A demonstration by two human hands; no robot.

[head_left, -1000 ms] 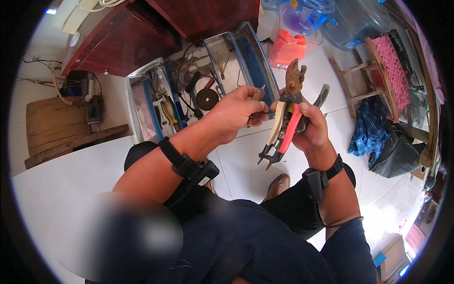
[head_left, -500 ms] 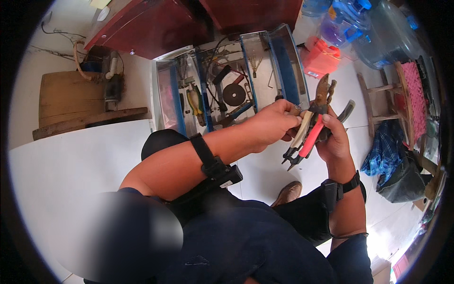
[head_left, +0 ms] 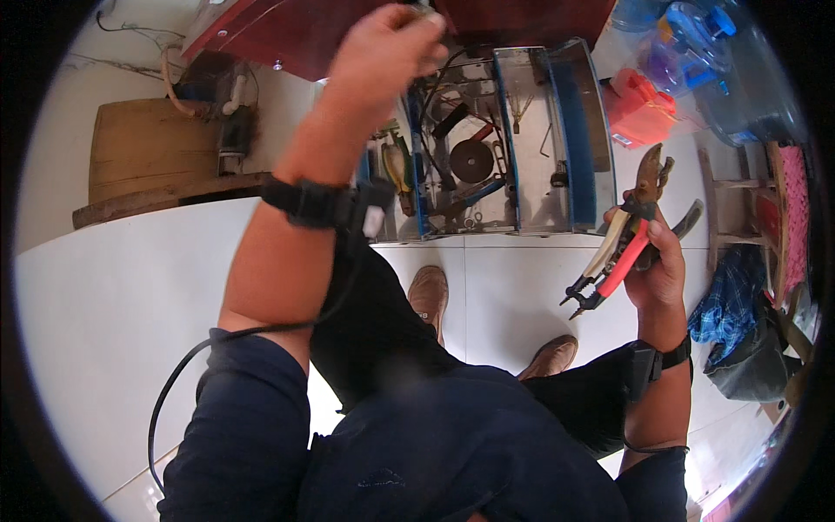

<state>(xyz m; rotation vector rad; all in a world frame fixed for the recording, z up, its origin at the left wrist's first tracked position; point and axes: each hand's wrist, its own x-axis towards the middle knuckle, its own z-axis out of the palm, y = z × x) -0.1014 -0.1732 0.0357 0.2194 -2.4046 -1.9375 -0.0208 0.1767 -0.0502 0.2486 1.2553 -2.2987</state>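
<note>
— Holding anything, that left hand?

— Its fingers are curling close together by the dark red cabinet, but I'm not managing to tell whether they're pinching something.

— And the right hand?

— Fingers and thumb are gripping a bundle of plier-like tools, rusty jaws pointing up, red and cream handles slanting down-left, just right of the open compartmented tray.
</note>
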